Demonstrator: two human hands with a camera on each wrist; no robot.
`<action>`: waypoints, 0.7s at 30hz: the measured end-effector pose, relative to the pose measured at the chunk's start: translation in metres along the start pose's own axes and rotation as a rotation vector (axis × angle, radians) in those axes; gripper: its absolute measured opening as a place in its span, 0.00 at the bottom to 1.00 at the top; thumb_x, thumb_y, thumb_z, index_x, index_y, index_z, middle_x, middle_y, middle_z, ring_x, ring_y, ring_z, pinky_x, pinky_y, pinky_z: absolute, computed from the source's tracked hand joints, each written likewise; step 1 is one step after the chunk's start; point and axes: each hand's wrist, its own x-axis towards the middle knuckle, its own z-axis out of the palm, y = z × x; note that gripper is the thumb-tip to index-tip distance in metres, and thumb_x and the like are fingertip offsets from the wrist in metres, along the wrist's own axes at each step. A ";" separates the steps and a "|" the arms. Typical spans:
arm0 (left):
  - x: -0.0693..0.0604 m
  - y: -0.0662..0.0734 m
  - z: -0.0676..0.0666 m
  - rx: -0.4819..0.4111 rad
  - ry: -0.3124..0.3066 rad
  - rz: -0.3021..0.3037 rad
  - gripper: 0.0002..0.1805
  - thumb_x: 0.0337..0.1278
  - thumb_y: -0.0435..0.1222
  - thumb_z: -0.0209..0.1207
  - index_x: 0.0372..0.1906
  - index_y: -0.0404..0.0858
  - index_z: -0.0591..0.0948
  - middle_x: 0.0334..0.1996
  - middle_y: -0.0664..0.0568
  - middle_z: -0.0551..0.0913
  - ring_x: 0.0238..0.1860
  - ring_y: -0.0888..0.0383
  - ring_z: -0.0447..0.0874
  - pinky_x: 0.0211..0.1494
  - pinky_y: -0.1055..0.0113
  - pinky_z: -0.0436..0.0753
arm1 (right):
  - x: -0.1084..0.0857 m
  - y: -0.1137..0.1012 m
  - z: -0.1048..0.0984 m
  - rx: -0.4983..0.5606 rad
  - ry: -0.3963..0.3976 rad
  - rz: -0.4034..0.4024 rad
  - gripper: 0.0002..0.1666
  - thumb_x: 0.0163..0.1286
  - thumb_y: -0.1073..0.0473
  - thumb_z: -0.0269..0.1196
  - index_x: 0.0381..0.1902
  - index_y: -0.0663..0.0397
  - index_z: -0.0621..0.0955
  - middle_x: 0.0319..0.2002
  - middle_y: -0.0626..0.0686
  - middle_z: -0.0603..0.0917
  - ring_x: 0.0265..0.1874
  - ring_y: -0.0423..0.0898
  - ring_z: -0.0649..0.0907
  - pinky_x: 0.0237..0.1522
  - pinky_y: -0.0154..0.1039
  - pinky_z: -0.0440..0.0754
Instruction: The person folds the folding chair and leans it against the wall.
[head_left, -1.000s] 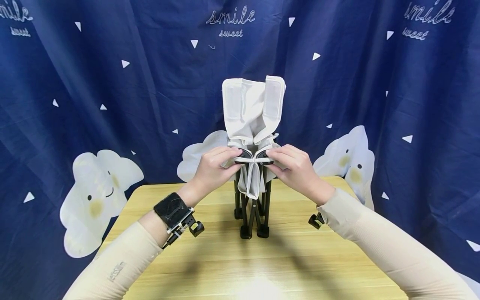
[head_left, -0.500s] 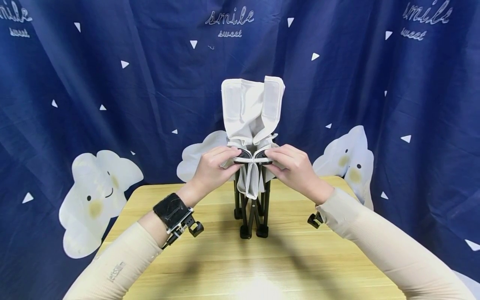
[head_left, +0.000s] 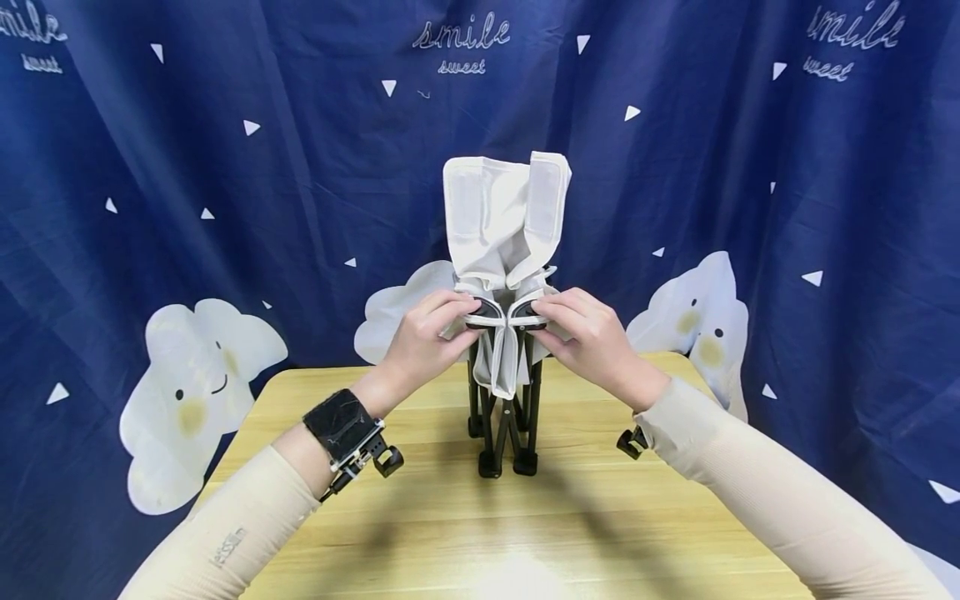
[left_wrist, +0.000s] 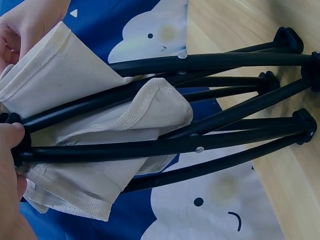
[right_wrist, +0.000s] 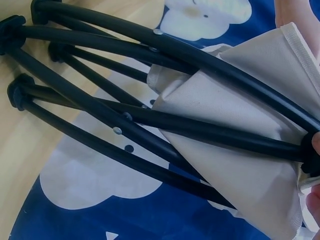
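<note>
Folded folding chair (head_left: pixel 507 377) stands upright on the wooden table (head_left: pixel 360 517), about mid-table, between the two hands. Black legs (left_wrist: pixel 250 155) drawn close together, crossing at pale rivets (left_wrist: pixel 200 149); black feet (head_left: pixel 525 463) rest on the tabletop. Off-white cloth (head_left: pixel 498 196) bunched among the legs, two stiff flaps rising behind.

Left hand (head_left: pixel 423 333): grip pinches the left black corner piece (head_left: pixel 487 310), fingers above, thumb below. Right hand (head_left: pixel 588 329): grip likewise pinches the right corner piece (head_left: pixel 523 314). The two corners sit side by side at the near end, cloth edges meeting between them.

Beige sleeves (head_left: pixel 217 533) on both arms; black band (head_left: pixel 340 423) at left wrist. Backdrop: navy curtain (head_left: pixel 322 167), smiling clouds (head_left: pixel 180 417), white triangles (head_left: pixel 632 112).
</note>
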 end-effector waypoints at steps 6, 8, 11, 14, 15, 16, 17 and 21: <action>0.000 0.001 -0.002 0.000 -0.004 -0.002 0.18 0.49 0.22 0.79 0.47 0.29 0.90 0.45 0.39 0.90 0.50 0.42 0.90 0.59 0.54 0.91 | 0.001 0.000 -0.001 0.013 -0.003 -0.004 0.20 0.54 0.71 0.83 0.45 0.68 0.89 0.43 0.62 0.92 0.43 0.59 0.91 0.50 0.50 0.92; 0.001 0.001 -0.002 0.001 -0.009 -0.003 0.18 0.48 0.23 0.79 0.47 0.29 0.90 0.45 0.39 0.90 0.50 0.43 0.90 0.59 0.54 0.91 | 0.000 0.000 -0.001 0.013 -0.007 -0.003 0.21 0.54 0.71 0.83 0.46 0.68 0.89 0.43 0.62 0.92 0.43 0.59 0.91 0.51 0.50 0.92; 0.001 0.002 -0.004 -0.002 -0.019 -0.010 0.19 0.48 0.23 0.79 0.48 0.29 0.89 0.46 0.39 0.90 0.50 0.43 0.90 0.59 0.53 0.90 | 0.000 0.000 -0.002 0.010 -0.016 0.003 0.21 0.54 0.70 0.83 0.46 0.67 0.89 0.43 0.61 0.92 0.44 0.59 0.91 0.51 0.50 0.92; 0.001 0.001 -0.005 -0.002 -0.029 -0.015 0.19 0.48 0.23 0.78 0.48 0.29 0.89 0.47 0.39 0.90 0.51 0.42 0.90 0.60 0.53 0.90 | -0.001 0.001 -0.003 0.011 -0.027 0.010 0.22 0.54 0.70 0.83 0.47 0.67 0.89 0.43 0.61 0.92 0.44 0.59 0.91 0.53 0.50 0.92; 0.000 0.001 -0.006 -0.003 -0.033 -0.018 0.19 0.49 0.23 0.78 0.49 0.29 0.89 0.47 0.39 0.90 0.51 0.42 0.90 0.60 0.53 0.90 | -0.001 0.001 -0.003 0.011 -0.030 0.012 0.22 0.54 0.70 0.83 0.47 0.67 0.89 0.43 0.61 0.92 0.44 0.59 0.91 0.53 0.50 0.92; 0.000 0.001 -0.006 -0.003 -0.035 -0.020 0.19 0.49 0.23 0.78 0.49 0.29 0.89 0.47 0.39 0.90 0.51 0.42 0.90 0.60 0.52 0.90 | -0.001 0.001 -0.003 0.011 -0.032 0.014 0.22 0.54 0.70 0.83 0.47 0.67 0.89 0.43 0.61 0.92 0.44 0.59 0.91 0.53 0.51 0.92; 0.000 0.001 -0.007 -0.004 -0.038 -0.022 0.19 0.49 0.23 0.78 0.49 0.28 0.89 0.48 0.38 0.90 0.51 0.42 0.90 0.60 0.52 0.90 | -0.001 0.001 -0.003 0.011 -0.033 0.016 0.22 0.54 0.70 0.83 0.47 0.67 0.89 0.43 0.61 0.92 0.44 0.59 0.91 0.53 0.51 0.92; 0.000 0.000 -0.008 -0.010 -0.056 -0.023 0.19 0.51 0.25 0.79 0.50 0.28 0.89 0.49 0.38 0.90 0.52 0.43 0.90 0.61 0.53 0.89 | -0.001 0.000 -0.005 0.015 -0.040 0.025 0.23 0.54 0.70 0.84 0.47 0.67 0.88 0.44 0.62 0.92 0.45 0.60 0.91 0.53 0.51 0.91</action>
